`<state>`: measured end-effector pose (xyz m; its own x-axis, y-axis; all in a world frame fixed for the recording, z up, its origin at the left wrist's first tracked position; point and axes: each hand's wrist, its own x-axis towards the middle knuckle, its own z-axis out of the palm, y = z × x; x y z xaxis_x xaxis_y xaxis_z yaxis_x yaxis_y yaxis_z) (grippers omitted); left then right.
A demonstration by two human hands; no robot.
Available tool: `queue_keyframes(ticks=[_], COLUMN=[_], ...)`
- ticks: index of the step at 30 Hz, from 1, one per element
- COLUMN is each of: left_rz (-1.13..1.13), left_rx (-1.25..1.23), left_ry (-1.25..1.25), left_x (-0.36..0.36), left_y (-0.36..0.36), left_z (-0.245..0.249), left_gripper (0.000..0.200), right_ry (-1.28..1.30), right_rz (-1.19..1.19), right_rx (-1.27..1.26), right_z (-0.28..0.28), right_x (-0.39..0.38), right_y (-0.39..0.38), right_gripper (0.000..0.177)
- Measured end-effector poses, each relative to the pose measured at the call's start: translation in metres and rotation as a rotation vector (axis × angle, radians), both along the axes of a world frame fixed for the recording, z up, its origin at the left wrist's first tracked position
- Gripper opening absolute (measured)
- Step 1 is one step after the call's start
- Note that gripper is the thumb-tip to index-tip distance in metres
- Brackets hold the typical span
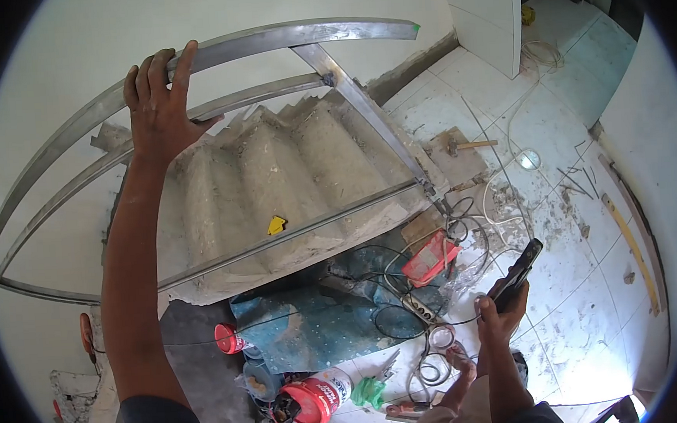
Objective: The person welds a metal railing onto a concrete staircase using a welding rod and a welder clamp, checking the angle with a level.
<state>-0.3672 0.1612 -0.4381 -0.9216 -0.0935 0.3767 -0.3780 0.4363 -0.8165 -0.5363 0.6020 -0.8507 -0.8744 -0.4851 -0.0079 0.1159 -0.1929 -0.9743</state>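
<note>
My left hand (158, 102) is raised and grips the curved top bar of a steel stair railing frame (281, 38). My fingers wrap over the bar. The frame runs along a bare concrete staircase (274, 173) seen from above. Lower right, my right hand (502, 315) is closed around a dark mobile phone (519, 273), held edge-on above the floor.
Below lie a red welding machine (431, 257), tangled cables (406, 300), a power strip (419, 307), a red helmet (310, 402), a blue-green tarp (314, 325) and a hammer (470, 146) on the dusty tiled floor (582, 259). A small yellow object (276, 225) sits on a step.
</note>
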Motion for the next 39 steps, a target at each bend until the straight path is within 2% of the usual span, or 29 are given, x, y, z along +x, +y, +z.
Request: queue_keyframes(ticks=[2,6,8,9,14,19,22,24,26,29,30,32,33,35,39], left_rz=[-0.066,-0.026,-0.026,-0.031,-0.055,-0.033,-0.102,-0.025,-0.022,-0.044,-0.055,-0.031,-0.040,-0.037,-0.012], left_rx=[-0.015,-0.041,-0.047,-0.055,-0.075,-0.066,-0.049,-0.021,0.012,-0.008,-0.018,-0.010,-0.011,-0.008,-0.027], left_ry=[0.011,-0.003,0.002,-0.003,-0.006,-0.007,0.007,0.006,0.003,-0.002,-0.004,0.019,0.019,0.016,-0.017], left_x=[-0.001,-0.001,-0.002,-0.002,-0.002,-0.003,-0.007,-0.007,-0.008,-0.008,-0.008,-0.007,-0.007,-0.007,-0.007], left_y=[-0.002,0.000,0.002,0.002,0.001,0.005,0.009,0.013,0.014,0.015,0.014,0.013,0.012,0.012,0.014], left_z=[-0.002,-0.003,-0.004,-0.004,-0.003,-0.001,-0.002,-0.001,0.000,0.001,0.001,-0.001,-0.002,-0.001,-0.001], left_gripper=[0.117,0.114,0.112,0.112,0.110,0.107,0.111,0.113,0.111,0.110,0.110,0.104,0.105,0.106,0.112], right_ry=[0.000,0.000,-0.099,-0.106,-0.004,0.059,0.090,0.138,0.211,0.464,0.463,0.027,0.028,0.268,0.330], right_rz=[0.017,0.021,0.015,-0.039,-0.079,-0.059,-0.034,0.042,0.007,-0.032,-0.045,0.091,0.086,0.066,0.050], right_rx=[0.003,0.017,-0.003,-0.020,-0.044,-0.176,-0.180,-0.163,-0.275,-0.216,-0.224,-0.442,-0.443,-0.299,-0.243], right_z=[-0.006,0.019,0.018,0.028,0.031,0.049,0.039,0.036,0.042,0.071,0.073,0.070,0.066,0.056,0.055], right_x=[0.009,0.014,0.016,0.019,0.034,0.060,0.080,0.085,0.084,0.075,0.078,0.088,0.088,0.086,0.084], right_y=[0.006,0.006,0.007,-0.001,-0.025,-0.065,-0.068,-0.082,-0.102,-0.110,-0.115,-0.124,-0.126,-0.129,-0.136], right_gripper=[0.071,0.083,0.117,0.124,0.129,0.130,0.131,0.132,0.132,0.129,0.129,0.127,0.127,0.127,0.129])
